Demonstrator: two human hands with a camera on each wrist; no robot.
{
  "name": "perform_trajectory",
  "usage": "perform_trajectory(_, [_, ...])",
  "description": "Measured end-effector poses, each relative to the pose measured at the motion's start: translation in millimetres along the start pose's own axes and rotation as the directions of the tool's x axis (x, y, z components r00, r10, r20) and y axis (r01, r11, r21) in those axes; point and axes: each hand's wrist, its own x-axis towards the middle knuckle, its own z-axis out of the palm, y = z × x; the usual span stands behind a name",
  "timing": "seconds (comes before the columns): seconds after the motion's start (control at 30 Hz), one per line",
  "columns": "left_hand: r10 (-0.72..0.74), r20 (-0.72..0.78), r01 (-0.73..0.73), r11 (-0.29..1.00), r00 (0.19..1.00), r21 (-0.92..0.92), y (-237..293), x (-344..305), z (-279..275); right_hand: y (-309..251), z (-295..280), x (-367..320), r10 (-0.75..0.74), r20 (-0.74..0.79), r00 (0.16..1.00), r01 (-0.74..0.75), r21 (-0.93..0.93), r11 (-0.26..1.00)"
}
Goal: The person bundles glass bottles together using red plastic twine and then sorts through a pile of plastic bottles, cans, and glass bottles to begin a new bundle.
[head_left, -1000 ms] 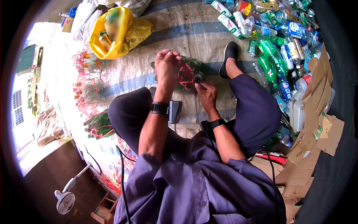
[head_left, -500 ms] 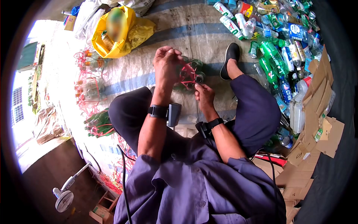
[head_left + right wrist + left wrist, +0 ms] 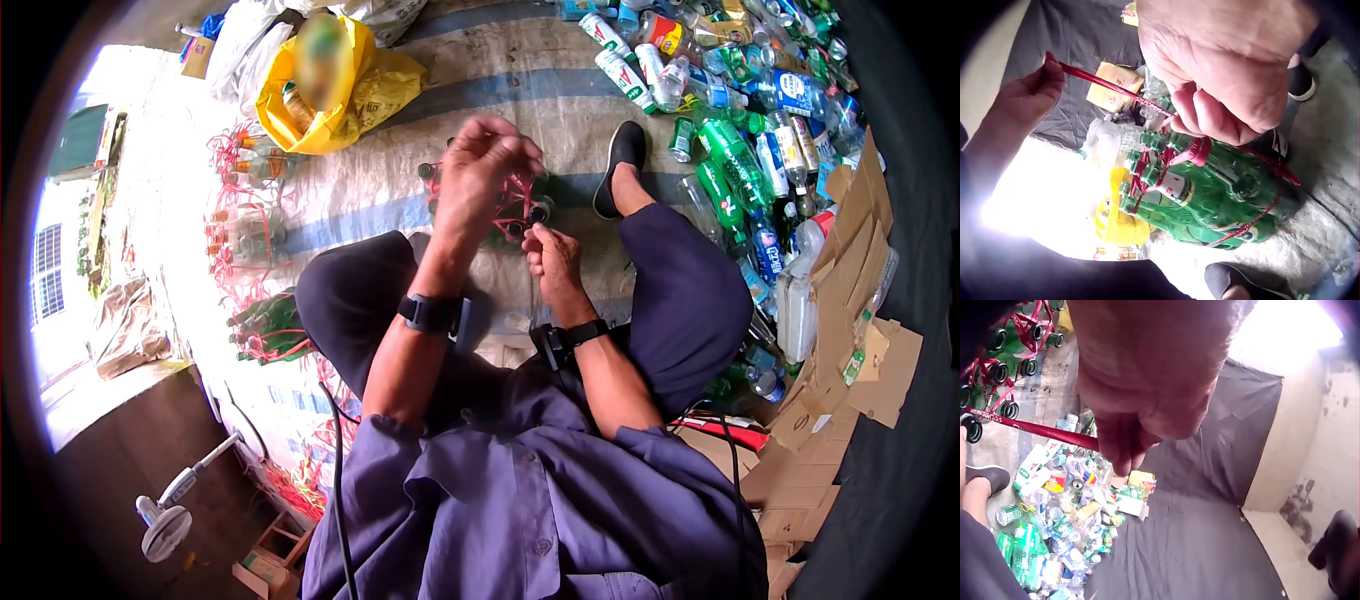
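A bundle of green glass bottles [image 3: 1210, 197] stands upright on the sheet between the legs, red ribbon [image 3: 1113, 87] wound around the necks. My left hand [image 3: 487, 175] is raised over the bundle and pinches the ribbon between thumb and fingertips. In the left wrist view the ribbon [image 3: 1054, 432] runs taut from a bottle neck [image 3: 971, 428] to those fingers. Low at the near side of the bundle, my right hand [image 3: 556, 262] has its fingers curled and pinches the ribbon close to the necks. Its fingertips are partly hidden in the right wrist view.
Plastic bottles and cans [image 3: 745, 150] lie heaped on the right, edged by flattened cardboard [image 3: 835, 340]. At the upper left sits a yellow bag [image 3: 375, 95]. Tied bottle bundles [image 3: 245, 235] line the left side. A shoe [image 3: 626, 165] rests just right of the bundle.
The left hand has swung to the right across the bottle tops with the ribbon, and blurs with motion. The right hand stays at the near bottle necks, its fingers shifting slightly.
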Motion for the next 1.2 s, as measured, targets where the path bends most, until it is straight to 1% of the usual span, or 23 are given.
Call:
perform_trajectory(0.1, [-0.139, 0.177, 0.133, 0.99, 0.974, 0.049, 2, -15, 14, -13, -1, 4, 0.021, 0.092, 0.996, -0.025, 0.043, 0.999])
perform_trajectory(0.17, [-0.218, 0.216, 0.196, 0.973, 0.952, 0.119, 3, -28, 24, -26, -1, 3, 0.128, 0.243, 0.962, -0.188, 0.244, 0.951])
perform_trajectory(0.23, [-0.362, 0.293, 0.308, 0.927, 0.885, 0.216, 0, -40, 26, -25, -1, 0, 0.101, 0.239, 0.966, -0.169, 0.282, 0.944])
perform_trajectory(0.3, [-0.331, 0.44, 0.266, 0.942, 0.835, 0.204, -23, -51, 25, -20, -3, -10, -0.289, 0.319, 0.903, 0.186, 0.316, 0.93])
perform_trajectory(0.33, [-0.417, 0.419, 0.254, 0.885, 0.807, 0.391, -28, -57, 24, -31, -26, -19, -0.203, 0.453, 0.868, 0.195, 0.064, 0.979])
perform_trajectory(0.37, [-0.297, 0.503, -0.002, 0.86, 0.812, 0.51, -47, -61, 16, -27, -28, -22, -0.203, 0.453, 0.868, 0.196, 0.064, 0.979])
perform_trajectory(0.43, [-0.266, 0.546, -0.141, 0.794, 0.795, 0.592, -27, -67, 21, -29, -20, -33, -0.456, 0.435, 0.776, 0.414, 0.194, 0.89])
perform_trajectory(0.47, [-0.331, 0.487, 0.031, 0.85, 0.808, 0.526, -29, -66, 12, -32, -19, -26, -0.457, 0.435, 0.776, 0.414, 0.196, 0.889])
perform_trajectory(0.5, [-0.402, 0.433, 0.2, 0.876, 0.807, 0.44, -37, -65, 0, -38, -18, -11, -0.235, 0.4, 0.886, 0.165, 0.203, 0.965])
perform_trajectory(0.53, [-0.337, 0.298, 0.209, 0.898, 0.893, 0.388, -40, -62, -7, -43, -17, 5, 0.009, 0.369, 0.929, -0.097, 0.218, 0.971])
perform_trajectory(0.57, [-0.286, 0.153, 0.185, 0.865, 0.946, 0.467, -38, -61, -20, -44, -18, 14, 0.257, 0.342, 0.904, -0.349, 0.24, 0.906])
perform_trajectory(0.63, [-0.124, 0.074, 0.068, 0.855, 0.99, 0.515, -70, -53, -57, -39, -20, 12, 0.199, 0.373, 0.906, -0.298, 0.231, 0.926])
perform_trajectory(0.67, [-0.089, 0.003, 0.068, 0.779, 0.996, 0.623, -80, -54, -64, -41, -16, 9, 0.196, 0.314, 0.929, -0.258, 0.168, 0.951])
perform_trajectory(0.7, [-0.084, 0.002, 0.064, 0.777, 0.996, 0.626, -79, -57, -62, -41, -13, 8, 0.187, 0.254, 0.949, -0.219, 0.103, 0.97])
perform_trajectory(0.77, [-0.088, 0.067, -0.024, 0.424, 0.994, 0.905, -80, -66, -56, -35, -10, 12, 0.153, 0.237, 0.959, -0.186, 0.122, 0.975])
perform_trajectory(0.8, [0.048, 0.153, -0.159, 0.419, 0.987, 0.894, -87, -67, -56, -33, -9, 12, 0.106, 0.245, 0.964, -0.134, 0.099, 0.986])
perform_trajectory(0.83, [0.048, 0.154, -0.159, 0.419, 0.987, 0.894, -93, -67, -59, -31, -8, 13, 0.059, 0.252, 0.966, -0.081, 0.077, 0.994])
perform_trajectory(0.9, [0.008, 0.076, -0.072, 0.439, 0.997, 0.895, -103, -66, -63, -29, -5, 12, 0.003, 0.221, 0.975, -0.017, 0.061, 0.998])
perform_trajectory(0.93, [-0.003, 0.004, -0.002, 0.382, 1.0, 0.924, -108, -65, -63, -30, -3, 10, -0.01, 0.197, 0.98, 0.006, 0.02, 1.0])
perform_trajectory(1.1, [0.025, 0.011, -0.018, 0.287, 1.0, 0.958, -112, -60, -59, -35, 8, -4, -0.09, 0.224, 0.97, 0.108, -0.068, 0.992])
perform_trajectory(1.13, [0.045, 0.012, -0.023, 0.259, 0.999, 0.966, -112, -60, -58, -34, 15, -13, -0.111, 0.211, 0.971, 0.147, -0.166, 0.975])
perform_trajectory(1.17, [0.043, 0.011, -0.022, 0.26, 0.999, 0.965, -112, -60, -57, -32, 16, -21, -0.132, 0.198, 0.971, 0.182, -0.264, 0.947])
perform_trajectory(1.2, [0.039, 0.021, -0.032, 0.3, 0.999, 0.953, -111, -61, -57, -28, 12, -25, -0.181, 0.251, 0.951, 0.245, -0.251, 0.937])
